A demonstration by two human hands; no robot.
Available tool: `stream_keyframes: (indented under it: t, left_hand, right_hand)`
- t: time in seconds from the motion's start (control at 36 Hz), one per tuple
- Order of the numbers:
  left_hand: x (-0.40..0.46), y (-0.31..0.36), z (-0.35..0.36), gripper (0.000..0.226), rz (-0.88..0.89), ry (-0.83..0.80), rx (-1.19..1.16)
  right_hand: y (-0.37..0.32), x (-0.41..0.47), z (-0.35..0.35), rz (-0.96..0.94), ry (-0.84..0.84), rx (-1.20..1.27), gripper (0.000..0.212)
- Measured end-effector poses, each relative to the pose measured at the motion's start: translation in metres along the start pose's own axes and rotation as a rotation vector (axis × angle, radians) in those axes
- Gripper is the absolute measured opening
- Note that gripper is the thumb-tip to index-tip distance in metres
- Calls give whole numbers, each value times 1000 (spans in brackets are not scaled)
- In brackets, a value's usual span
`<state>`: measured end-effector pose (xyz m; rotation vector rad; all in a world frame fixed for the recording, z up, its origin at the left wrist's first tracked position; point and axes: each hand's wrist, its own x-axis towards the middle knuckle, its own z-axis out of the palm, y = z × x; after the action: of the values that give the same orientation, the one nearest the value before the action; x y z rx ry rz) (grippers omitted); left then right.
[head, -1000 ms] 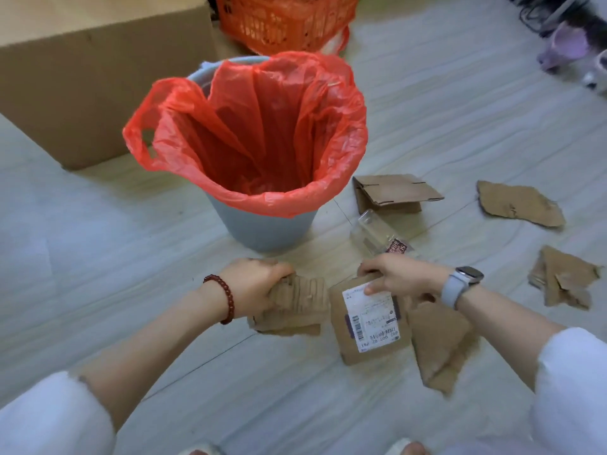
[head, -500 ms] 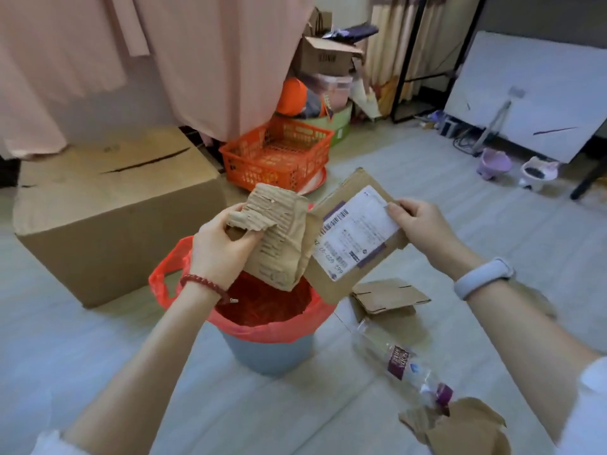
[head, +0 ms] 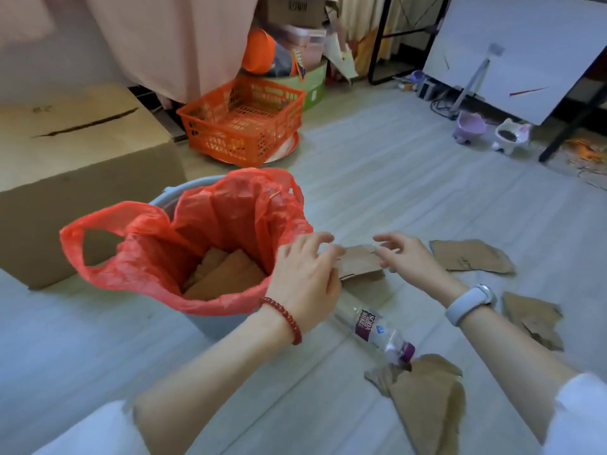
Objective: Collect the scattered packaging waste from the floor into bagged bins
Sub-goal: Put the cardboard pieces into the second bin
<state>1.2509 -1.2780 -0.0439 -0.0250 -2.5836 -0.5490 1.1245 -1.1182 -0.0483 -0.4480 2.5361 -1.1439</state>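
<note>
Now, with the folded cardboard piece (head: 359, 262) lying on the floor just right of the red-bagged bin (head: 210, 318), I'd pinch both its ends before lifting, since my left hand (head: 303, 279) and right hand (head: 405, 257) hover there, fingers spread, seemingly gripping nothing.

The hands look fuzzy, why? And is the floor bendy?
Head view: both the left hand and right hand are smeared by motion blur, fingertips worst; the wide lens bends the floor lines; the bottle label stays readable.
</note>
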Motion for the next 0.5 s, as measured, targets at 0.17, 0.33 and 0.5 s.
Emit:
stream_keyframes:
  t: [0.17,0.33,0.5]
  left_hand:
    - [-26,32,93,44,29,-598,35]
    - [-31,28,168,75,25,-885,214]
    - [-22,21,217,86,36,-1041,418]
  right_hand:
    - [132,-43,1,266,-271,-484,63]
    - [205,-76,20,311,-505,-734,96]
    - [245,-92,37,364,-478,-658,89]
